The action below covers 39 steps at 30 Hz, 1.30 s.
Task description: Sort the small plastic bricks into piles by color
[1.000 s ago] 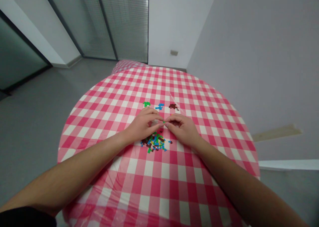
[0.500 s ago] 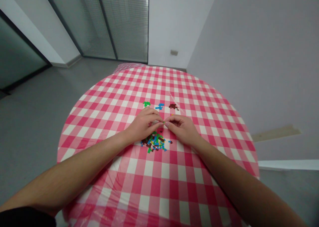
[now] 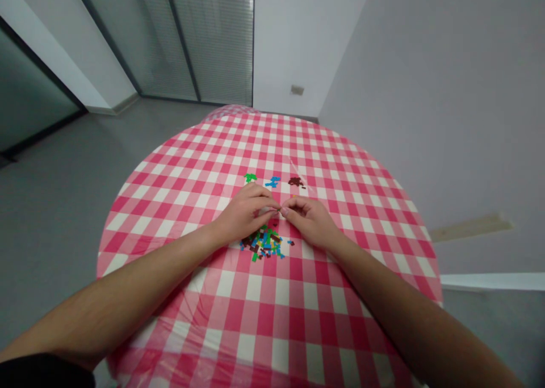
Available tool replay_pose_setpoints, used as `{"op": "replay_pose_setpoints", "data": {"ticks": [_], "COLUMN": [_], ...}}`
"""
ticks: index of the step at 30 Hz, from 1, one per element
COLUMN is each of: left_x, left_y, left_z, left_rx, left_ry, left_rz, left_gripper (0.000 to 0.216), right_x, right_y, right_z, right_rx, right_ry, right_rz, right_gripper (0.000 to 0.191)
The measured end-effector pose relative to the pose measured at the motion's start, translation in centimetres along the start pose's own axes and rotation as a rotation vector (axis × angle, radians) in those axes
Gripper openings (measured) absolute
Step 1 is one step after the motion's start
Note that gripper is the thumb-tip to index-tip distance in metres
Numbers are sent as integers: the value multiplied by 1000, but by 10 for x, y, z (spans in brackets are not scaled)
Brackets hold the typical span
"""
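My left hand (image 3: 247,209) and my right hand (image 3: 313,220) meet over the table, thumbs and forefingers pinched together. Between their fingertips is a tiny piece, apparently a small building brick (image 3: 280,209), mostly covered by the fingers. Just below my left hand lies a mixed pile of small building bricks (image 3: 266,244) in green, blue, dark brown and some yellow. Beyond my hands are separate little groups: green bricks (image 3: 250,177), blue bricks (image 3: 273,182) and dark brown bricks (image 3: 295,181). A bit of yellow (image 3: 293,196) shows behind my right fingers, partly hidden.
The round table wears a red-and-white checked cloth (image 3: 272,303), wrinkled and plastic-covered near the front left. A glass partition with blinds (image 3: 213,42) stands behind, and a grey wall (image 3: 447,110) rises on the right.
Both hands stay in nearly the same place. The piece between the fingertips seems slightly turned, its green tint less visible than before. The piles look the same.
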<state>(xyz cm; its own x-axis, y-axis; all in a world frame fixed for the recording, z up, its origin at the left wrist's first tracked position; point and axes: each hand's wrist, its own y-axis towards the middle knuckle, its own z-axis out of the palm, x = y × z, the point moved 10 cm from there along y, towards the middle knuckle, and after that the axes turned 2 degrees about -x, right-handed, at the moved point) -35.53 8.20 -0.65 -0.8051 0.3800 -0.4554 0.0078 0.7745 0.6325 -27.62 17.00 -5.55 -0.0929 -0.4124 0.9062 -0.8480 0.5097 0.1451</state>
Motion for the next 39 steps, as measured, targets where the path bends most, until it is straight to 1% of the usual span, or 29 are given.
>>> {"op": "replay_pose_setpoints", "data": {"ticks": [5,8,10,14,17,20,24,30,35,39], "left_x": [-2,10,28,78,109,126,132,134,137,136], "left_y": [0,1,1,-7,-14,-21,-22,-20,-21,-21], "left_z": [0,-7,-19,-46,-55,-55,-47,-41,-39,-39], "left_rx": [14,-16,-77,-191,-186,-142,-80,-22,1,-1], "left_ry": [30,83,154,278,357,413,431,463,456,459], "left_rz": [24,-36,-138,-389,-522,-628,-666,-654,-678,-674], "left_gripper": [6,6,5,6,9,14,19,17,19,20], "right_x": [3,8,12,21,25,24,20,20,22,24], "right_y": [0,-1,-2,-5,-7,-7,-7,-10,-9,-8], "right_z": [0,-2,2,17,24,24,23,30,33,31], "right_rx": [3,1,44,155,195,195,210,281,270,232], "right_ry": [-13,-131,-226,-346,-404,-467,-553,-633,-650,-635], "right_rz": [-7,-37,-74,-183,-251,-267,-262,-257,-260,-259], "right_gripper": [17,16,14,13,14,15,16,14,15,17]}}
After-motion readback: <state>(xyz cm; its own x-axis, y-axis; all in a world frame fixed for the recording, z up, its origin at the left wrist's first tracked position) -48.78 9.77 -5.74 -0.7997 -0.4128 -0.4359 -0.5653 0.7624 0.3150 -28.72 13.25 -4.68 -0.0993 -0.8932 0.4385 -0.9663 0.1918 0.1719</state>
